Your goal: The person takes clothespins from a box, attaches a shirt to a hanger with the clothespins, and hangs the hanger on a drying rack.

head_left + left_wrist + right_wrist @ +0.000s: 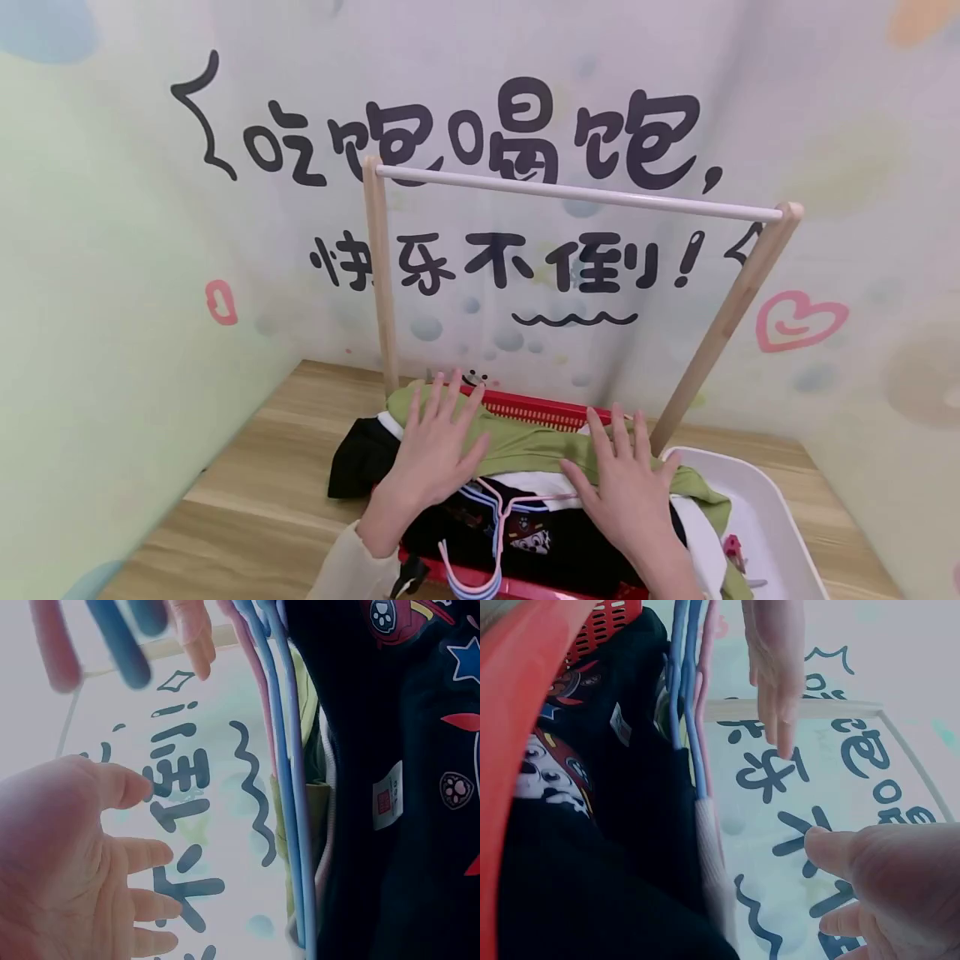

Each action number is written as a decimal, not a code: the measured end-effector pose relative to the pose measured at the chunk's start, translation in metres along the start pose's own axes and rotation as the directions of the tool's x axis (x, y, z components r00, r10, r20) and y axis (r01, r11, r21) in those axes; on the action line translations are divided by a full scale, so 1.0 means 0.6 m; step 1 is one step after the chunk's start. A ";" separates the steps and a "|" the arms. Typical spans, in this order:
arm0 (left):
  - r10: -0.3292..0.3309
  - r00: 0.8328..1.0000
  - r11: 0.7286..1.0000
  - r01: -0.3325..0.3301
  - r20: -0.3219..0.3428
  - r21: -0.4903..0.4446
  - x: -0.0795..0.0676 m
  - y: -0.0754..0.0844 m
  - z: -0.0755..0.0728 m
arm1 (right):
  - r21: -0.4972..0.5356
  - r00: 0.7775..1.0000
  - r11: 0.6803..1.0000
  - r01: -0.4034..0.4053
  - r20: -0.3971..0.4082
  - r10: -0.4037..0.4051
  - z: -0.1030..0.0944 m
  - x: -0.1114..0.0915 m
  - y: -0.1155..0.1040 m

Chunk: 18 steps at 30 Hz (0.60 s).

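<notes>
My left hand [431, 458] is held over the left part of a clothes pile, fingers straight and spread, back of the hand up. My right hand [626, 492] is likewise spread over the pile's right part. Both wrist views show a gap between the palms and the clothes. A green garment [528, 442] lies at the back of the pile. In front is a black garment [442, 533] with cartoon prints and a white label [388, 795]. Pink and blue clothes hangers [498, 533] lie on top, hooks toward me. Neither hand holds anything.
The clothes lie in a red basket [540, 410] on a wooden table [247, 508]. Behind it stands a wooden rack with a white crossbar [577, 193]. At right is a white tray [780, 517] with a small pink item [732, 547]. A printed wall [480, 50] closes the back.
</notes>
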<state>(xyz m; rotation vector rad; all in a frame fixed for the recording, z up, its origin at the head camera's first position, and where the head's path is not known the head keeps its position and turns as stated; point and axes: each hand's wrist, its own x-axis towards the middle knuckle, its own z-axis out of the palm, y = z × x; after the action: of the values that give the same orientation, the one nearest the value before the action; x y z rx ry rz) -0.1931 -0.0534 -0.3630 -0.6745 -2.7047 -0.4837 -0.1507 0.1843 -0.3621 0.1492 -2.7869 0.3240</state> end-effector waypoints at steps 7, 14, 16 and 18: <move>0.002 0.999 1.000 -0.002 0.034 -0.008 -0.005 -0.014 -0.007 | 0.037 0.998 0.999 -0.040 -0.048 0.041 -0.017 -0.015 0.031; 0.025 1.000 1.000 -0.025 -0.002 0.010 -0.016 -0.037 -0.024 | 0.061 0.966 0.998 -0.008 -0.257 0.023 -0.023 -0.042 0.091; 0.053 0.998 0.998 -0.052 -0.020 0.023 -0.018 -0.046 -0.026 | 0.074 0.949 0.997 -0.008 -0.314 0.031 -0.023 -0.051 0.108; 0.087 0.996 0.996 -0.086 -0.027 0.029 -0.019 -0.054 -0.028 | 0.091 0.931 0.996 -0.023 -0.360 0.055 -0.020 -0.059 0.126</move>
<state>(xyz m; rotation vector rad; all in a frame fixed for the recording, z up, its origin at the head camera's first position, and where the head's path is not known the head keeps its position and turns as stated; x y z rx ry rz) -0.1961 -0.0916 -0.3604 -0.7672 -2.6378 -0.4303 -0.1241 0.2627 -0.3784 0.0472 -2.4134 0.4333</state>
